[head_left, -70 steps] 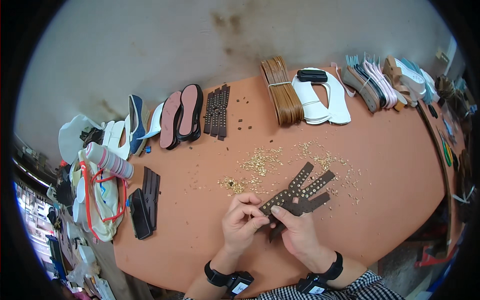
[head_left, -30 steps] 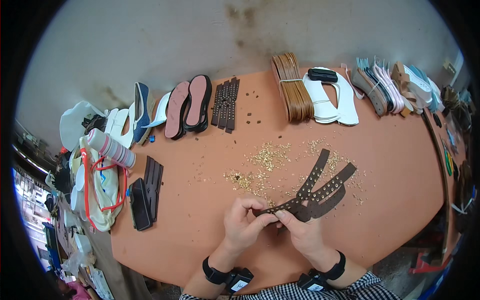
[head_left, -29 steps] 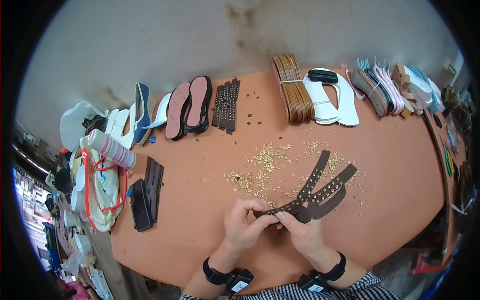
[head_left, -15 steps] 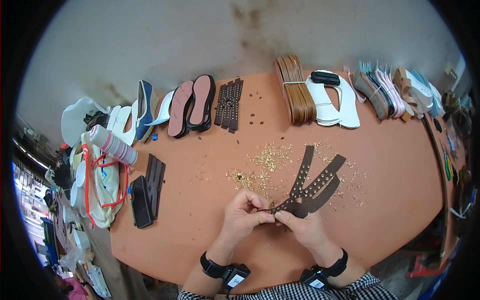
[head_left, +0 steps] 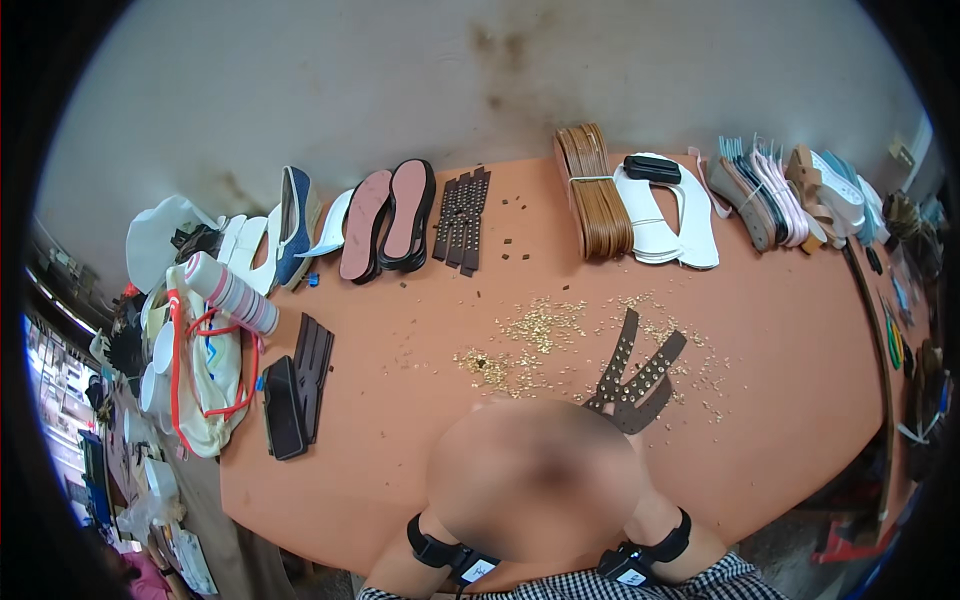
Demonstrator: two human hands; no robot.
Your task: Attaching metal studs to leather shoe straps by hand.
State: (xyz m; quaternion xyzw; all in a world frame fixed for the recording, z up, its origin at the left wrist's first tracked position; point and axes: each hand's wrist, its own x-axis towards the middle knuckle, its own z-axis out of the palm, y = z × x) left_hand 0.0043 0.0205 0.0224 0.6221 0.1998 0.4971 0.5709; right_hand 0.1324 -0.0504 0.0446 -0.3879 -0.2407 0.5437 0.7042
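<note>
A large blurred patch covers both of my hands in front of me, so their fingers are hidden. Only the wrist end of my left hand (head_left: 433, 524) and of my right hand (head_left: 652, 503) shows beside the patch. From its upper right edge rises a dark brown shoe-upper piece (head_left: 648, 370) with several strips, some set with gold studs. Its lower end disappears into the blur near my right hand. Beyond it, many loose gold studs (head_left: 540, 325) lie scattered on the tan table (head_left: 380, 400). I wear a black strapped device on each wrist.
Along the back stand pink-topped soles (head_left: 407, 215), studded brown strips (head_left: 461, 222), a brown bundle (head_left: 595, 195), white cutouts (head_left: 700, 225) and sample shoes (head_left: 745, 205). At left are a black case (head_left: 284, 410), brown strips (head_left: 312, 370), a striped cup (head_left: 230, 290) and a red-trimmed bag (head_left: 222, 375).
My hands and the studded piece have shifted slightly toward me. Earlier, the fingers of both hands pinched its lower end; now blur covers them. The whole view has tilted a little.
</note>
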